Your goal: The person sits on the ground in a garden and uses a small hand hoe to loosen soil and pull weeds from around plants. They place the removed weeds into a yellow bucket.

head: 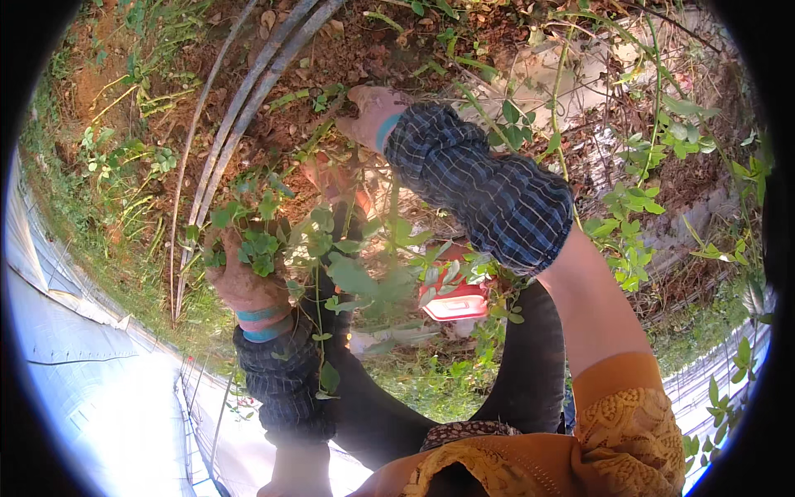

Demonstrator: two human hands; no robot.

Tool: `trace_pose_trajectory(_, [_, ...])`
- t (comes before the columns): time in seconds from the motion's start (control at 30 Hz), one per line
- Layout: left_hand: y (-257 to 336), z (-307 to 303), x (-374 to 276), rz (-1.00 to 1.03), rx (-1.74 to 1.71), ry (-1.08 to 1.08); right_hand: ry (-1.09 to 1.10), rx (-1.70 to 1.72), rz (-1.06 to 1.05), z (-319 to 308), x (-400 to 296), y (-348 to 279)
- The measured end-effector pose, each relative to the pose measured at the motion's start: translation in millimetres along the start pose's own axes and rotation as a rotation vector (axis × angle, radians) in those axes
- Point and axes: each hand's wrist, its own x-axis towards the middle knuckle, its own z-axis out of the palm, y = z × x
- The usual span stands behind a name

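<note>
My left hand (245, 273), in a soil-stained glove with a striped cuff, is closed around a bunch of round-leaved green plants (258, 248). Leaves stick out over its fingers and hide part of them. Further forward, my right hand (372, 115) wears a similar glove with a blue cuff band. It reaches down to the reddish soil (298, 192) beside a green stem (317, 135). Its fingertips are partly hidden, so whether they grip anything is unclear. Dark checked sleeve covers (478, 183) are on both forearms. Leafy stems (354, 273) hang blurred between my arms.
Several long grey rods (242, 118) curve up beside my left hand. A red plastic object (456, 303) lies between my legs, partly behind leaves. Leafy vines (627, 205) climb at the right over pale sheeting (577, 81). White sheeting (81, 385) runs along the left.
</note>
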Motion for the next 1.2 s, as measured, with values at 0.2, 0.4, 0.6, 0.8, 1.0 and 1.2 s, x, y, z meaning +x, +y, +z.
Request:
trace_pose_trajectory(0.2, [9.5,2.8,28.5,-0.017,-0.105,0.156,0.043,0.776,0.215,11.2,59.3,37.3])
trace_pose_trajectory(0.4, [17.8,14.0,42.1,-0.629,-1.266,0.245,-0.229,1.511,0.248,-26.0,108.4,114.2])
trace_pose_trajectory(0.6, [6.1,23.5,30.1,-0.388,-0.935,0.277,-0.52,1.531,0.172,-2.6,56.4,47.9])
trace_pose_trajectory(0.8, [12.6,17.8,40.0,-0.664,-1.175,0.35,-0.422,1.563,0.203,-18.5,36.2,40.4])
trace_pose_trajectory(1.0, [23.1,10.5,51.5,-0.843,-1.411,0.37,0.042,1.262,0.408,-45.3,-5.7,-4.2])
trace_pose_trajectory(1.2, [18.0,10.3,54.2,-0.408,-0.859,0.326,-0.041,0.07,-0.249,-59.2,-49.7,5.0])
